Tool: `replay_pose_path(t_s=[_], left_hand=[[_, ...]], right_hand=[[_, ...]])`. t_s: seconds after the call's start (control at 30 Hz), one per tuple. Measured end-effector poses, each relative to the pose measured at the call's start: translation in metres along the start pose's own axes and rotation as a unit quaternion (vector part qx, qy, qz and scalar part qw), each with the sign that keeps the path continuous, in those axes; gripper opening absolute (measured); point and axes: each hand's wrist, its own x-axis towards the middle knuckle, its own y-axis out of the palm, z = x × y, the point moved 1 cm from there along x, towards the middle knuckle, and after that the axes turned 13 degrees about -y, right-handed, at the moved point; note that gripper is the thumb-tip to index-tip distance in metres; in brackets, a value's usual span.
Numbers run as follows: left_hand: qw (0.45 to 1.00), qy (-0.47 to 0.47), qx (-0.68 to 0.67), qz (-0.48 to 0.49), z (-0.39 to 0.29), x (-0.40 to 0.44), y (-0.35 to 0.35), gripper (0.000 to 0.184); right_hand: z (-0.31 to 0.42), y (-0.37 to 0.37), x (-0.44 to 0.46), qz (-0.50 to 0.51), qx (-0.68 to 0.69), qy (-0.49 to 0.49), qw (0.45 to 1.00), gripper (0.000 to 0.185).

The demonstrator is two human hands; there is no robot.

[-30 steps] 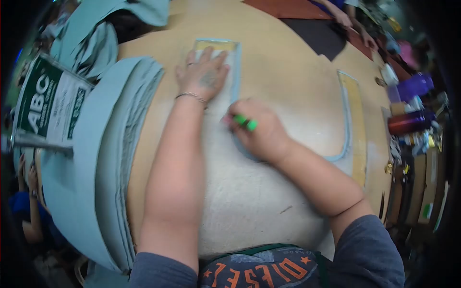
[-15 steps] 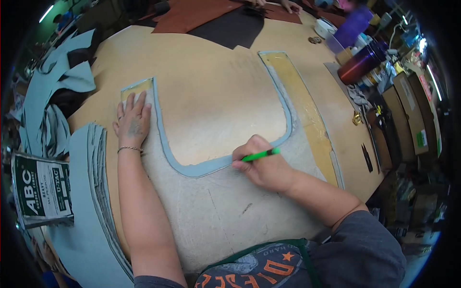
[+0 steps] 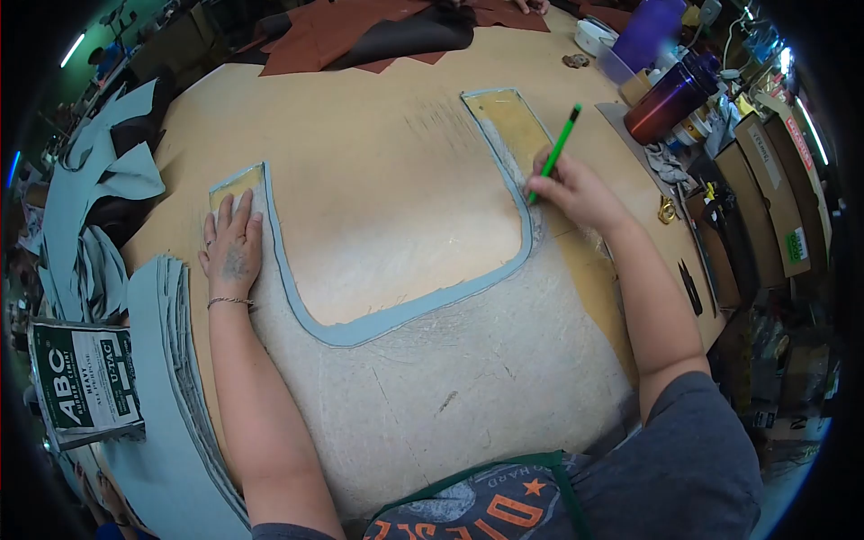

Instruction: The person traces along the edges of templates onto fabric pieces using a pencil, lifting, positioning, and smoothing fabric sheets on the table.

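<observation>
A U-shaped grey template (image 3: 432, 396) with yellowish taped arms lies on the table. Along its inner curve shows a light blue strip (image 3: 387, 322) of the material beneath. My left hand (image 3: 234, 247) rests flat on the template's left arm, fingers stretched out. A green pencil (image 3: 562, 148) is pinched in my right hand (image 3: 576, 191). Its lower tip meets the inner edge of the template's right arm, and its dark end points up and away from me.
Stacked light blue pieces (image 3: 162, 360) lie at left beside a rubber cement can (image 3: 85, 378). Brown leather pieces (image 3: 315, 36) cover the far edge, near a co-worker's hand (image 3: 535, 5). At right are a metallic bottle (image 3: 670, 99), a yellow tape roll (image 3: 666, 210) and black tweezers (image 3: 690, 288).
My right hand has moved the pencil from the bottom of the curve up along the right inner edge. My left hand stays on the left arm. The far dark leather has shifted.
</observation>
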Motion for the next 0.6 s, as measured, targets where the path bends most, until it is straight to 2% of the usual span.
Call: replay_pose_path(t_s=[0.07, 0.23, 0.33, 0.43, 0.47, 0.53, 0.6], left_hand=[[1.000, 0.002, -0.002, -0.002, 0.000, 0.000, 0.000, 0.042], [1.000, 0.004, -0.005, -0.007, 0.000, -0.001, 0.002, 0.042], [1.000, 0.009, -0.005, -0.010, -0.002, 0.001, 0.003, 0.042], [1.000, 0.009, -0.015, -0.018, 0.001, -0.002, 0.002, 0.043], [1.000, 0.006, -0.020, -0.020, 0.001, -0.002, 0.002, 0.043], [0.999, 0.004, -0.027, -0.022, 0.002, -0.003, 0.002, 0.043], [0.999, 0.009, -0.037, -0.022, 0.000, -0.004, 0.001, 0.043]], right_hand=[[-0.010, -0.005, 0.029, 0.012, 0.029, 0.016, 0.999, 0.013], [-0.039, -0.010, 0.109, -0.009, 0.014, -0.045, 0.999, 0.016], [-0.054, -0.002, 0.155, -0.073, 0.036, -0.071, 0.994, 0.017], [-0.054, 0.042, 0.192, -0.228, 0.024, -0.173, 0.958, 0.017], [-0.039, 0.073, 0.199, -0.261, 0.100, -0.194, 0.940, 0.018], [-0.010, 0.139, 0.205, -0.165, 0.119, -0.153, 0.967, 0.019], [0.027, 0.191, 0.201, -0.124, 0.149, -0.202, 0.960, 0.021]])
